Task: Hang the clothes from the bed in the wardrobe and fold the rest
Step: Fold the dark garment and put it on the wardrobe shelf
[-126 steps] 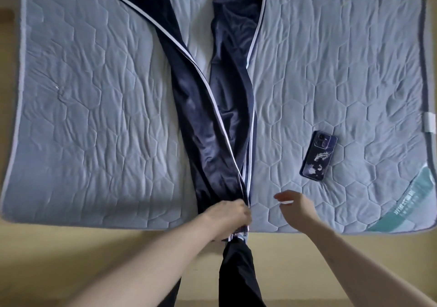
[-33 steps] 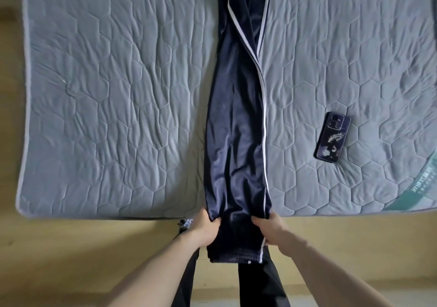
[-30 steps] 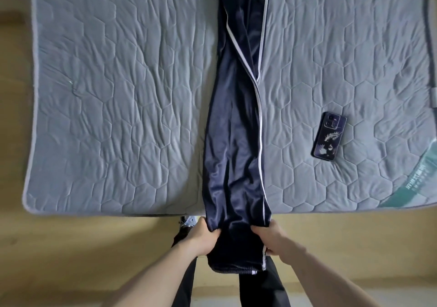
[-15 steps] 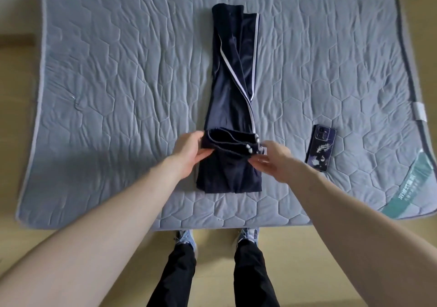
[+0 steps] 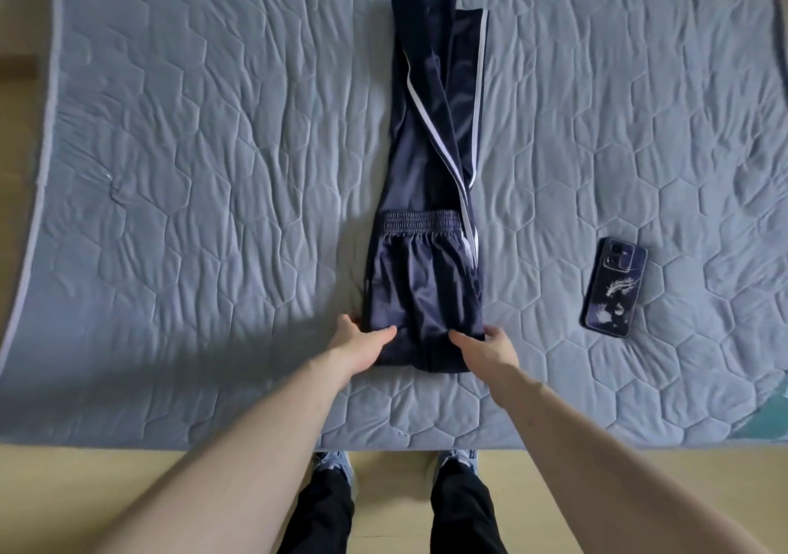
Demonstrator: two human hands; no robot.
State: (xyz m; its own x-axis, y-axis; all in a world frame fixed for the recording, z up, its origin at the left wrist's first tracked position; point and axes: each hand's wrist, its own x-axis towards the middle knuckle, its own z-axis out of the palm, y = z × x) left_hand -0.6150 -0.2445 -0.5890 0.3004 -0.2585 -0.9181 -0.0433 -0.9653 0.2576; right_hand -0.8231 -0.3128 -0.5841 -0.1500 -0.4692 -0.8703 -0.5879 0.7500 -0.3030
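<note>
Dark navy track trousers (image 5: 426, 284) with white side stripes lie lengthwise on the middle of the grey quilted bed (image 5: 192, 169). Their elastic waistband (image 5: 420, 223) is folded over onto the legs, so the near end is a doubled fold. My left hand (image 5: 358, 340) pinches the fold's left corner, thumb on top of the cloth. My right hand (image 5: 486, 348) pinches the right corner the same way. The leg ends reach toward the far side of the bed.
A dark phone (image 5: 614, 287) lies face down on the bed, right of the trousers. The bed's near edge runs just in front of my shoes (image 5: 334, 464) on the yellow floor. Open quilt spreads left of the trousers.
The two legs were laid together and the trousers pulled toward me. Then the waist end was carried up onto the bed and folded over the legs. Both hands moved back to the near fold.
</note>
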